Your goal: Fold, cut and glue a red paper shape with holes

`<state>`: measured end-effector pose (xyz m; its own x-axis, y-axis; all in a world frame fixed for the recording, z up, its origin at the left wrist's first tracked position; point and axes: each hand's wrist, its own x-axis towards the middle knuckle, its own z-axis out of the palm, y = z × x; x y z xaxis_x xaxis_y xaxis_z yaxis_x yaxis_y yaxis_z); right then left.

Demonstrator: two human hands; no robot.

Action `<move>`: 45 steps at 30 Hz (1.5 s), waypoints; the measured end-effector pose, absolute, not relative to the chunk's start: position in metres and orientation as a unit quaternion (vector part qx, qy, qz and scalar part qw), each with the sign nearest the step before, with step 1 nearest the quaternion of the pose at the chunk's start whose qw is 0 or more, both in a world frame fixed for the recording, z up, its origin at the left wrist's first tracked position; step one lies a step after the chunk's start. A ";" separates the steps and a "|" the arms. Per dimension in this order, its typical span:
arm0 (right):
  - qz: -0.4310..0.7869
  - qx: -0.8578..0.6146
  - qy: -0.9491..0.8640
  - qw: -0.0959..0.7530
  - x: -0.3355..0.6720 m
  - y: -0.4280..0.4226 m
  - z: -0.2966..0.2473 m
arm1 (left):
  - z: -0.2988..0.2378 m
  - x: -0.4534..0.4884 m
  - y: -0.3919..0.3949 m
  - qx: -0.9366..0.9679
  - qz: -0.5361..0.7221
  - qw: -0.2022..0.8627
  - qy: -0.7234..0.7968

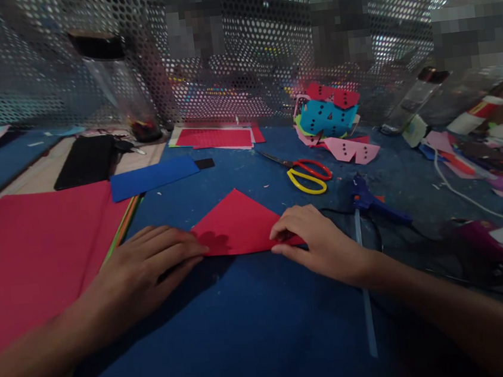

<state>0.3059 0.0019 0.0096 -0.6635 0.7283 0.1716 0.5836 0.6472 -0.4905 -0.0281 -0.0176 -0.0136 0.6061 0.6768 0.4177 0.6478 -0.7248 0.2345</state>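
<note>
A sheet of red paper (237,226), folded into a triangle, lies on the blue tabletop with its point facing away from me and its long folded edge towards me. My left hand (151,262) is closed at the left corner, fingers and thumb together on the paper and covering that end. At the right corner, my right hand (313,239) pinches the paper between thumb and curled fingers. Beyond the paper are scissors (306,175) with one red and one yellow handle. To the right of my right hand lies a blue glue gun (376,202) with a clear glue stick (366,296).
Large red sheets (37,247) are stacked at left, beside a blue strip (155,177) and a black phone-like slab (84,161). Cut red pieces (214,137) and coloured paper shapes (329,114) lie near the perforated metal screen (249,81). Cables and paper scraps (481,152) crowd the right.
</note>
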 end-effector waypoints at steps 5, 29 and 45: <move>0.111 -0.317 -0.927 0.166 0.306 0.000 0.008 | -0.012 -0.026 -0.018 0.894 0.254 0.028 0.368; 0.029 -0.271 -0.949 0.157 0.309 0.002 0.006 | -0.011 -0.024 -0.020 0.893 0.234 0.072 0.378; 0.148 -0.321 -0.922 0.159 0.308 0.005 0.004 | -0.003 -0.025 -0.020 0.864 0.189 0.133 0.447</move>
